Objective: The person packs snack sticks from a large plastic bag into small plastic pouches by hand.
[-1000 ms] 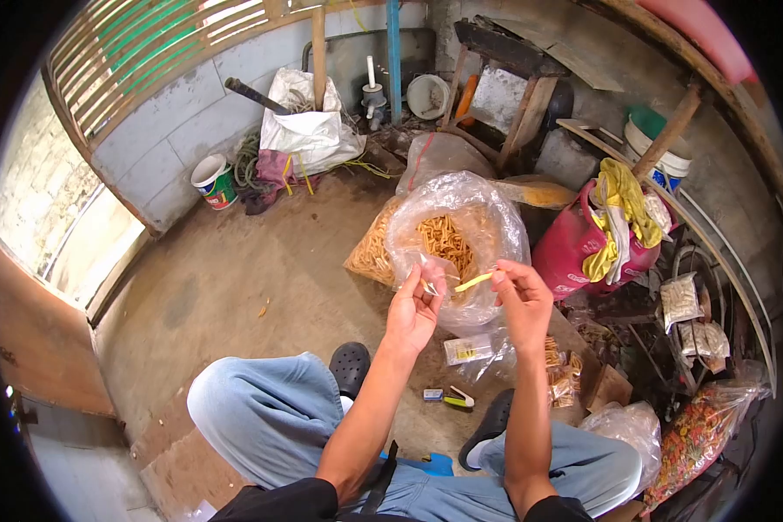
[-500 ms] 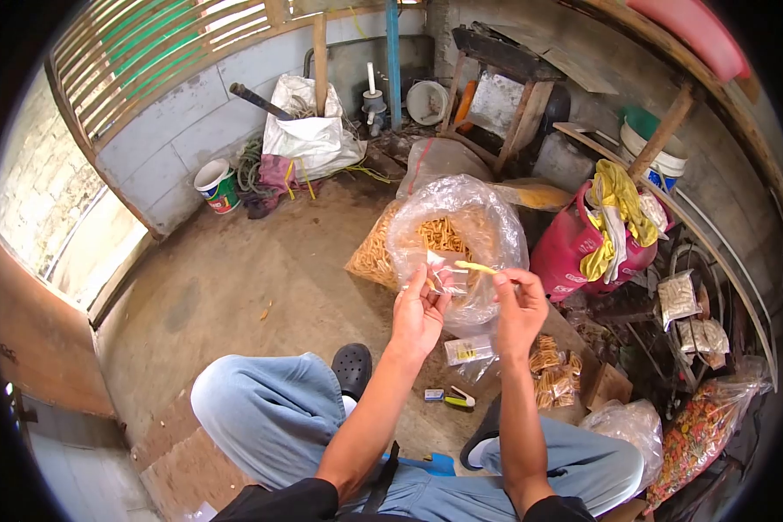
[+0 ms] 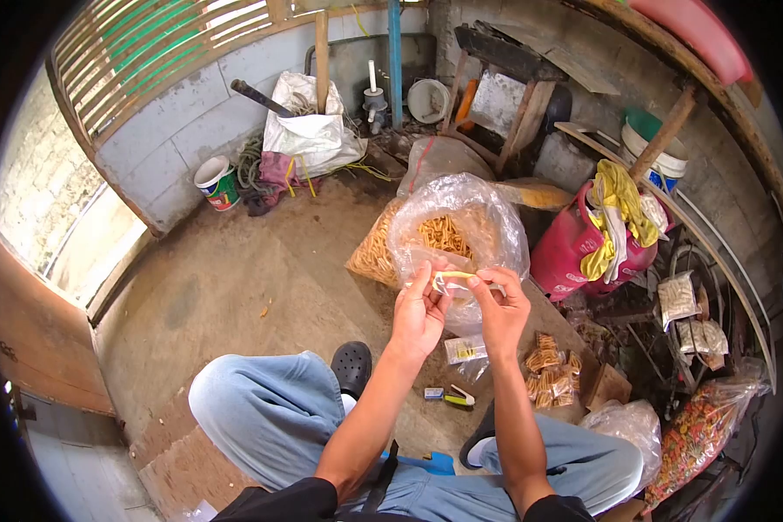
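In front of the large clear bag of snack sticks (image 3: 374,244), my left hand (image 3: 420,313) pinches a small clear plastic packet (image 3: 441,285). My right hand (image 3: 503,311) is closed, thumb and fingers gripping one end of a thin yellow strip (image 3: 455,275). The strip lies across the packet, its other end by my left fingers. Below my hands a pack of clear bags with a label (image 3: 466,350) rests on the floor, near a green stapler (image 3: 459,398) and a small blue-white box (image 3: 433,394). Filled snack packets (image 3: 555,374) are piled beside my right forearm.
Pink gas cylinders (image 3: 561,248) with yellow cloths (image 3: 622,217) stand at the right. A bag of colourful snacks (image 3: 696,444) leans at the lower right. Along the back wall are a white sack (image 3: 309,139) and a paint bucket (image 3: 217,184). A wooden board (image 3: 191,461) lies lower left.
My right hand has moved left and slightly down, bringing the yellow strip level against the small packet. My left hand stays nearly in place.
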Tool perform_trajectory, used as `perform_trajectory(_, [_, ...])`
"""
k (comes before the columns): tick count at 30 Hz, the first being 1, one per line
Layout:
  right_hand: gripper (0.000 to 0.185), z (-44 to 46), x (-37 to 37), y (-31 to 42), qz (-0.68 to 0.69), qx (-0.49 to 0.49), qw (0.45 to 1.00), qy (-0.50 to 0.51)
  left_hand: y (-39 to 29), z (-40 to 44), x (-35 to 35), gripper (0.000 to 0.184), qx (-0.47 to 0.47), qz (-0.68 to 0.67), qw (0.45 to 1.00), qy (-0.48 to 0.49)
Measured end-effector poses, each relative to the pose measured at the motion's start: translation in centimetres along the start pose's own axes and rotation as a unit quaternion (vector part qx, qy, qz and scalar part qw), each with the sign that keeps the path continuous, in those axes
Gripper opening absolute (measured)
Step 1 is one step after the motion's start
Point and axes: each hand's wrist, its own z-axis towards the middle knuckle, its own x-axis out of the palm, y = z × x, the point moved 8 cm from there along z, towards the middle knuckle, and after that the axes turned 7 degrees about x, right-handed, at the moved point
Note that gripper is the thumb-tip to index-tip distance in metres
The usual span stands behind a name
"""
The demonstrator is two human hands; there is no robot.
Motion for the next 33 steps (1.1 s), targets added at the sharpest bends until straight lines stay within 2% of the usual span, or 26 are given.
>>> perform_trajectory(2, [0.017, -0.1, 0.1, -1.4, -0.002, 0.015, 1.000, 0.000, 0.8, -0.1, 0.0, 0.022, -0.019, 0.035, 0.998, 0.052])
perform_trajectory(5, [0.022, -0.5, 0.9, -2.0, 0.012, 0.072, 0.997, 0.033, 1.4, -0.9, 0.6, 0.021, 0.006, 0.040, 0.998, 0.055])
perform_trajectory(7, [0.023, -0.5, 1.4, -1.3, -0.010, 0.068, 0.997, 0.047, 1.6, -1.0, 0.4, 0.020, 0.004, 0.041, 0.998, 0.044])
perform_trajectory(9, [0.024, -0.5, 1.5, -1.0, -0.031, 0.064, 0.996, 0.060, 1.7, -0.9, 0.5, 0.019, 0.001, 0.037, 0.996, 0.080])
perform_trajectory(13, [0.021, -0.6, 2.3, -1.1, -0.016, 0.072, 0.988, 0.134, 1.2, -0.6, 0.3, 0.022, 0.020, 0.016, 0.998, 0.054])
perform_trajectory(15, [0.021, -0.9, 2.7, -1.0, -0.028, 0.070, 0.984, 0.159, 0.5, -0.3, 0.3, 0.028, 0.029, -0.006, 0.998, 0.053])
perform_trajectory(16, [0.022, -1.1, 3.1, -0.6, -0.058, 0.034, 0.983, 0.171, 0.4, 0.0, 0.1, 0.028, 0.028, -0.005, 0.998, 0.053])
perform_trajectory(18, [0.023, -1.5, 3.5, -0.4, -0.087, 0.000, 0.979, 0.182, 0.3, 0.3, 0.8, 0.037, 0.015, -0.047, 0.990, 0.132])
perform_trajectory(20, [0.025, -2.1, 4.5, 0.3, -0.192, -0.085, 0.956, 0.207, 0.4, 0.7, 0.3, 0.040, 0.006, -0.062, 0.990, 0.126])
perform_trajectory(24, [0.026, -2.4, 4.9, 0.3, -0.244, -0.118, 0.945, 0.182, 0.7, 0.9, 0.2, 0.042, -0.005, -0.079, 0.990, 0.118])
perform_trajectory(26, [0.027, -2.0, 4.5, -0.9, -0.214, -0.049, 0.961, 0.170, 0.5, 0.4, 0.7, 0.042, -0.006, -0.086, 0.989, 0.117])
perform_trajectory(30, [0.026, -1.7, 4.2, -0.1, -0.212, -0.065, 0.965, 0.143, 0.0, -0.4, 1.3, 0.051, 0.007, -0.087, 0.992, 0.096])
perform_trajectory(33, [0.025, -1.5, 4.1, -0.8, -0.180, -0.033, 0.970, 0.158, 0.3, -0.1, 0.9, 0.054, 0.006, -0.062, 0.992, 0.109])
